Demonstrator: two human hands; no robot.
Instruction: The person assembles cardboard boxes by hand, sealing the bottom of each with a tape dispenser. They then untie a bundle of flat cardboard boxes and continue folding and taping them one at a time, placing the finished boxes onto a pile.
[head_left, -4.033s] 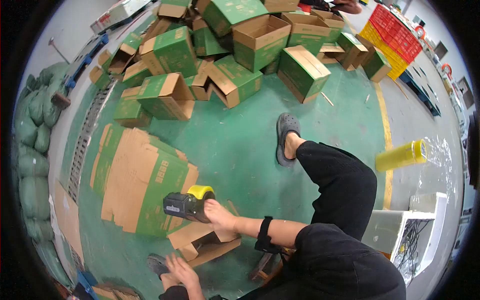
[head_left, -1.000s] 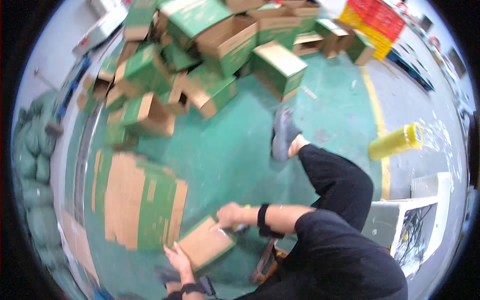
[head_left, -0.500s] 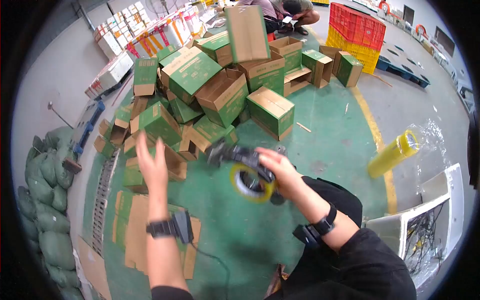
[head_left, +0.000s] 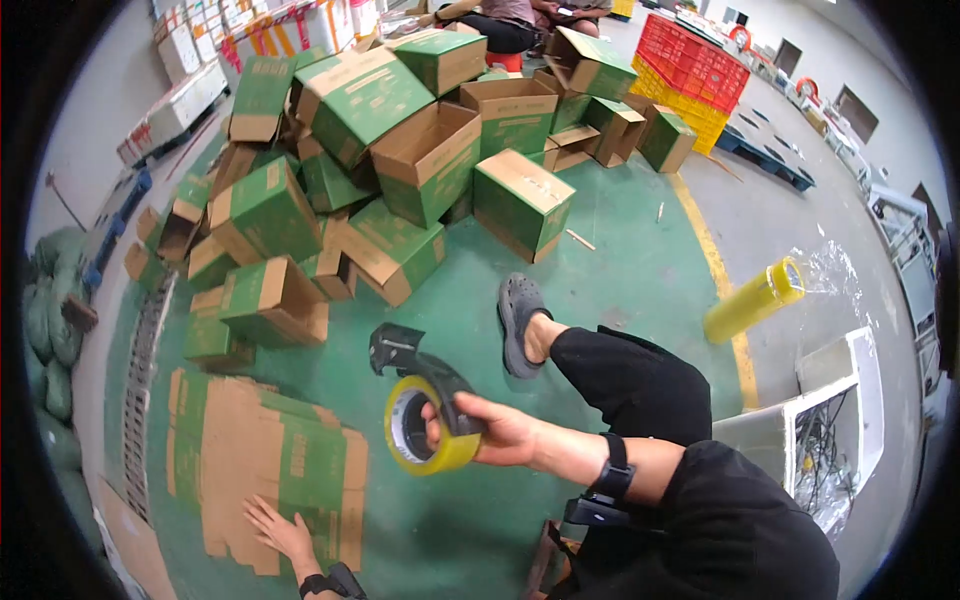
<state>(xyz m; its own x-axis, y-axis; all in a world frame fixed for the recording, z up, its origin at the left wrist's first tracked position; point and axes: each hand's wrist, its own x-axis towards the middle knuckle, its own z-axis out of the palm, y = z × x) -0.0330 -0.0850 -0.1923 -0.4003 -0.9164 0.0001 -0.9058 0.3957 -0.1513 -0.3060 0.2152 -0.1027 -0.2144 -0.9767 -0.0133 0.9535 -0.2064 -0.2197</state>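
A big heap of made-up boxes (head_left: 400, 130) lies well beyond the fingers. The right hand (head_left: 500, 432) is wrapped tight around the tape dispenser (head_left: 425, 415); the left hand (head_left: 278, 530) rests spread flat on the flat cardboard stack (head_left: 270, 455), still to be folded.

The light is bright and even, with only soft shadows. The round lens bends everything near the edges, and the corners are black. The picture is sharp, not blurry.
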